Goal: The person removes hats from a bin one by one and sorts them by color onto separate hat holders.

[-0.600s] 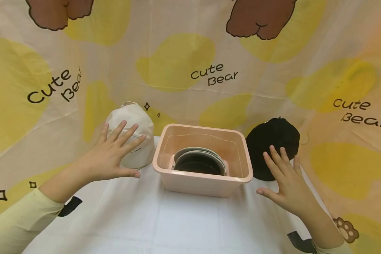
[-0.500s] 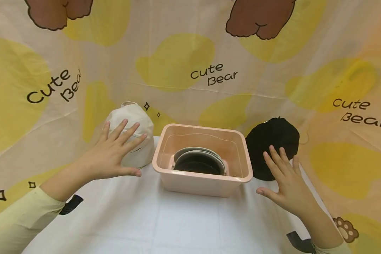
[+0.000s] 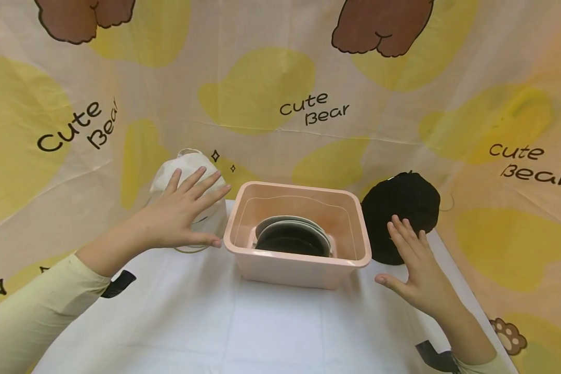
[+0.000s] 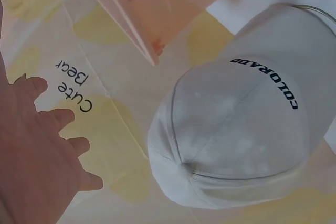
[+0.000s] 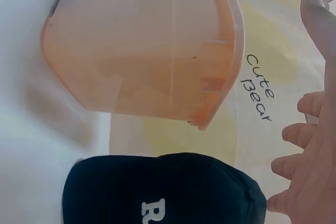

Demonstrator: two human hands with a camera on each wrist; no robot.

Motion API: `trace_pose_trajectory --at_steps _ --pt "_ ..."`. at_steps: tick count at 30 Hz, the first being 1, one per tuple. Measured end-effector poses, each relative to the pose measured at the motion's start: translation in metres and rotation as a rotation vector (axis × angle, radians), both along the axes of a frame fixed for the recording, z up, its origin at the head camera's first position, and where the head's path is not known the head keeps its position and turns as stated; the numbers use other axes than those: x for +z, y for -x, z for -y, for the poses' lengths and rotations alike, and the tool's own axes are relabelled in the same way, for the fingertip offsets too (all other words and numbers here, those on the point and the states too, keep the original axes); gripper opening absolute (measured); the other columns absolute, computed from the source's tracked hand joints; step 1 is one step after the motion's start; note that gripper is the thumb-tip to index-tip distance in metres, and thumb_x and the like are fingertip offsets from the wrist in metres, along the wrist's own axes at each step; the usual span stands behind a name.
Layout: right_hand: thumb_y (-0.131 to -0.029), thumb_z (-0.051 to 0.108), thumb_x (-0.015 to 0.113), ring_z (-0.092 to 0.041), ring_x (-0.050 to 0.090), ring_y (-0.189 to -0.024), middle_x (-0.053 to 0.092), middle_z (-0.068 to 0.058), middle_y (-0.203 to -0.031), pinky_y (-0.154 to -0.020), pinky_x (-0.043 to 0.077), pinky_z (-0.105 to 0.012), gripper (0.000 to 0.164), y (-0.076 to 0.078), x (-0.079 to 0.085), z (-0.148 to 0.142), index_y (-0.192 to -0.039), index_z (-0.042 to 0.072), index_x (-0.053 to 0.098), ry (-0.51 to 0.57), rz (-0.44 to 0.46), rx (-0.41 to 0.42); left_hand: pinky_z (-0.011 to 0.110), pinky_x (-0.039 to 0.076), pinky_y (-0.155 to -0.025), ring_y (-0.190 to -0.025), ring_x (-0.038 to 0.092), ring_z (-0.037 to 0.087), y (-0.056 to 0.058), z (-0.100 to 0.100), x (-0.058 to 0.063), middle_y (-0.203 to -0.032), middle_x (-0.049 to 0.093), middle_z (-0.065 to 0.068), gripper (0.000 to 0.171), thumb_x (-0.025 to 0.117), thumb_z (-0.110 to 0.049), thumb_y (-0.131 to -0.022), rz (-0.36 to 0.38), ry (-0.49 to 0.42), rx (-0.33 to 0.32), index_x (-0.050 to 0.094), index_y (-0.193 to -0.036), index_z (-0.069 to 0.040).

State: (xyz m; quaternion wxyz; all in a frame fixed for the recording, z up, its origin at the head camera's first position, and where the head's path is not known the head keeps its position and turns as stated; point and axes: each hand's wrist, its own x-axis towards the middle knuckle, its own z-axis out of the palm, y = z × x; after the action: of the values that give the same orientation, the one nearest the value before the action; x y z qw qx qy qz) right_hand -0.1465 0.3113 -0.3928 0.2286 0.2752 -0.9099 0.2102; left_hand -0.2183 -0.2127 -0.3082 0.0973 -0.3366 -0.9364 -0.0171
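My left hand (image 3: pixel 177 213) hovers with spread fingers in front of a white baseball cap (image 4: pixel 236 135), which carries dark "COLORADO" lettering in the left wrist view. My right hand (image 3: pixel 421 275), its fingers straight and the thumb held out, is in front of a black baseball cap (image 3: pixel 397 208); a white letter shows on that cap in the right wrist view. Neither hand holds anything. Between the caps stands a pink plastic bin (image 3: pixel 290 272). Inside it, dark, pale-rimmed rounded things (image 3: pixel 292 239) stand on edge, their lower parts hidden by the front wall.
A white cloth (image 3: pixel 276 327) covers the table. Behind and at the sides hangs a patterned curtain (image 3: pixel 252 93) with yellow blotches and "Cute Bear" lettering. Dark straps (image 3: pixel 118 284) show under the wrists.
My left hand has shifted right and slightly up, toward the bin. The right hand has turned slightly, its fingers closer together. The caps and the bin stay in place.
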Motion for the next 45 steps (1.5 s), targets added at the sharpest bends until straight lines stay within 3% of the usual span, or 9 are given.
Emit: trace_pose_trajectory --at_steps 9,18,20,26,30,32,35,39,45 --pt "-0.08 0.04 0.086 -0.023 0.011 -0.159 0.023 -0.014 -0.17 -0.132 0.002 -0.04 0.108 0.001 -0.003 0.005 -0.163 0.011 0.025 0.104 0.047 0.038 0.073 0.001 -0.122 -0.159 0.0 0.037 0.011 -0.019 0.013 -0.173 0.008 0.006 0.11 0.067 -0.077 -0.081 0.096 -0.059 -0.062 0.018 -0.166 -0.027" --pt "-0.077 0.023 0.089 -0.018 0.018 -0.158 0.024 -0.007 -0.17 -0.128 0.01 -0.021 0.107 0.001 -0.01 0.008 -0.163 0.014 0.027 0.211 0.09 0.041 0.07 0.004 -0.124 -0.158 0.009 0.036 0.028 -0.042 0.024 -0.172 0.017 0.008 0.11 0.069 -0.076 -0.081 0.189 -0.091 -0.119 0.021 -0.165 -0.023" --pt "-0.076 0.02 0.09 -0.016 0.02 -0.157 0.025 -0.007 -0.17 -0.128 0.016 -0.026 0.107 0.001 -0.011 0.009 -0.163 0.015 0.027 0.233 0.113 0.028 0.067 0.006 -0.126 -0.158 0.011 0.035 0.032 -0.047 0.025 -0.171 0.018 0.008 0.109 0.07 -0.073 -0.082 0.204 -0.101 -0.138 0.022 -0.165 -0.021" --pt "-0.074 0.012 0.09 -0.008 0.024 -0.153 0.028 -0.011 -0.168 -0.112 0.031 -0.077 0.108 0.0 -0.011 0.013 -0.163 0.018 0.03 0.304 0.181 0.014 0.06 0.013 -0.128 -0.158 0.015 0.032 0.042 -0.06 0.028 -0.171 0.02 0.007 0.106 0.075 -0.063 -0.085 0.308 -0.172 -0.176 0.023 -0.164 -0.016" --pt "-0.074 0.008 0.09 -0.007 0.024 -0.153 0.029 -0.01 -0.168 -0.11 0.029 -0.079 0.107 0.002 -0.011 0.015 -0.162 0.019 0.031 0.339 0.205 0.02 0.058 0.018 -0.128 -0.157 0.019 0.033 0.048 -0.067 0.029 -0.17 0.023 0.006 0.102 0.078 -0.056 -0.086 0.376 -0.222 -0.177 0.025 -0.164 -0.017" --pt "-0.075 0.007 0.089 -0.005 0.024 -0.153 0.029 -0.009 -0.168 -0.116 0.029 -0.072 0.105 0.004 -0.012 0.016 -0.162 0.019 0.032 0.347 0.214 0.022 0.057 0.02 -0.128 -0.157 0.02 0.031 0.052 -0.07 0.029 -0.17 0.024 0.005 0.101 0.079 -0.055 -0.086 0.406 -0.234 -0.171 0.026 -0.164 -0.02" --pt "-0.075 0.005 0.089 -0.003 0.024 -0.153 0.03 -0.008 -0.168 -0.124 0.03 -0.042 0.104 0.006 -0.015 0.017 -0.162 0.018 0.032 0.352 0.223 0.019 0.055 0.022 -0.127 -0.156 0.023 0.03 0.058 -0.076 0.027 -0.168 0.028 0.003 0.098 0.08 -0.053 -0.085 0.454 -0.245 -0.158 0.029 -0.163 -0.022" --pt "-0.075 0.004 0.088 -0.004 0.025 -0.153 0.032 -0.01 -0.167 -0.114 0.025 -0.007 0.103 0.009 -0.019 0.018 -0.161 0.016 0.033 0.355 0.219 0.026 0.054 0.028 -0.125 -0.152 0.032 0.031 0.066 -0.083 0.021 -0.164 0.037 0.005 0.092 0.081 -0.048 -0.086 0.488 -0.233 -0.147 0.035 -0.161 -0.019" --pt "-0.077 0.003 0.087 -0.007 0.027 -0.153 0.033 -0.008 -0.167 -0.112 0.026 -0.004 0.099 0.014 -0.026 0.02 -0.16 0.015 0.036 0.386 0.239 0.04 0.055 0.035 -0.122 -0.146 0.042 0.035 0.077 -0.096 0.011 -0.158 0.047 0.012 0.082 0.08 -0.039 -0.09 0.516 -0.181 -0.151 0.041 -0.158 -0.014"
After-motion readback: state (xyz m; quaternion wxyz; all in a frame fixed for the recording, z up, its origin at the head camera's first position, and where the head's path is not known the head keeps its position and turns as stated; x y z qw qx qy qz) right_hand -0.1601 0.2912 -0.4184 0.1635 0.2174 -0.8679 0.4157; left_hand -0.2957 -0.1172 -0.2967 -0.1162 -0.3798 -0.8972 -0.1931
